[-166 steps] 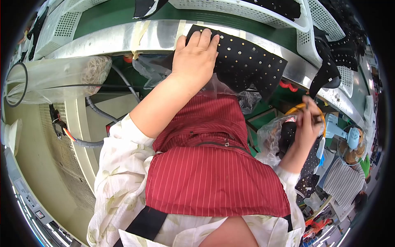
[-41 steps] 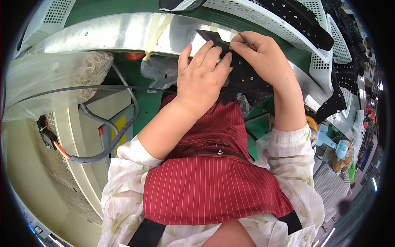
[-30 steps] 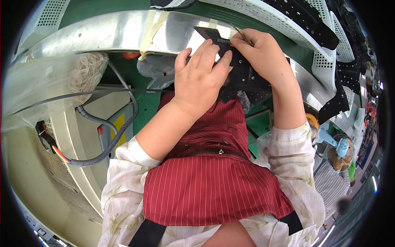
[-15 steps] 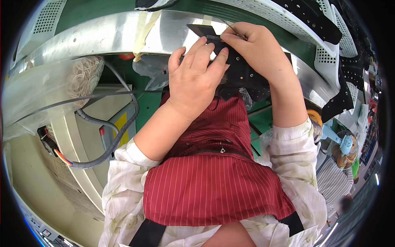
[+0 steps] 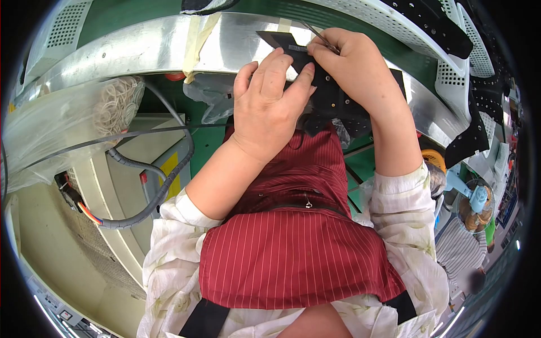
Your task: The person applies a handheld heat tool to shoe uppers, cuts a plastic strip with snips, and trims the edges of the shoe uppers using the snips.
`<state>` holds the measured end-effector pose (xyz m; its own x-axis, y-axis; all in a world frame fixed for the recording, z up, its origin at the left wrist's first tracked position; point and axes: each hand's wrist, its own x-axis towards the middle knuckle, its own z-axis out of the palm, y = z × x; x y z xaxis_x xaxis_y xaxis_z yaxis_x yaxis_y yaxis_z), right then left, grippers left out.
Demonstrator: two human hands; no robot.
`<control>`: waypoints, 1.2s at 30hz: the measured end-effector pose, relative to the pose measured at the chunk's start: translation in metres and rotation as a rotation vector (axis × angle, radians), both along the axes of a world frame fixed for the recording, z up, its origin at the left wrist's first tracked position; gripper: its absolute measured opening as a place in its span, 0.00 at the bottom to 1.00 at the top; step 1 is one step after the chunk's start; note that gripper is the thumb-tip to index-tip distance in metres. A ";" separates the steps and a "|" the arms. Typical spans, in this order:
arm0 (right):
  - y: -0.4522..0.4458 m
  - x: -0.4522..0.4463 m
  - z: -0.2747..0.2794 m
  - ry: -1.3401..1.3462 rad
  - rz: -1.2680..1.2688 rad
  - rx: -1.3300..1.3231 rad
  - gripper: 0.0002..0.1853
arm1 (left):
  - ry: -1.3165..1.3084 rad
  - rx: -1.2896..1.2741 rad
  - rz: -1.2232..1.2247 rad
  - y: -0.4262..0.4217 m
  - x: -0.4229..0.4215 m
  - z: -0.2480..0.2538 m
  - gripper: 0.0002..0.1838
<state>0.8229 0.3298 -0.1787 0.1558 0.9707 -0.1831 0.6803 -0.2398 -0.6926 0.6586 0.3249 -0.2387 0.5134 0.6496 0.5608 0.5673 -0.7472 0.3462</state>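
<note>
Right hand (image 5: 355, 62): thumb and finger pinched together on a thin tool (image 5: 319, 35). Left hand (image 5: 267, 98): fingers on the black cloth (image 5: 322, 89); whether they grip it cannot be told. The cloth lies across the metal ledge (image 5: 149, 49), overhanging its near edge toward the apron (image 5: 293, 253). Work judged under way: studs are in place; the remainder cannot be determined. Room is wider leftward; a white basket (image 5: 452, 84) limits the right.
</note>
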 end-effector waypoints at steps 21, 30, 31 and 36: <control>0.005 0.003 -0.003 0.038 0.088 -0.005 0.13 | -0.017 0.008 -0.023 0.001 0.001 -0.002 0.22; 0.006 0.005 -0.001 0.012 0.086 -0.027 0.13 | 0.014 -0.022 0.001 -0.003 -0.001 -0.003 0.19; 0.006 0.007 -0.003 0.036 0.099 -0.013 0.13 | 0.030 -0.019 0.022 -0.003 -0.001 -0.002 0.19; 0.008 0.008 0.000 0.100 0.084 -0.039 0.13 | 0.017 0.008 0.039 -0.002 0.000 -0.004 0.18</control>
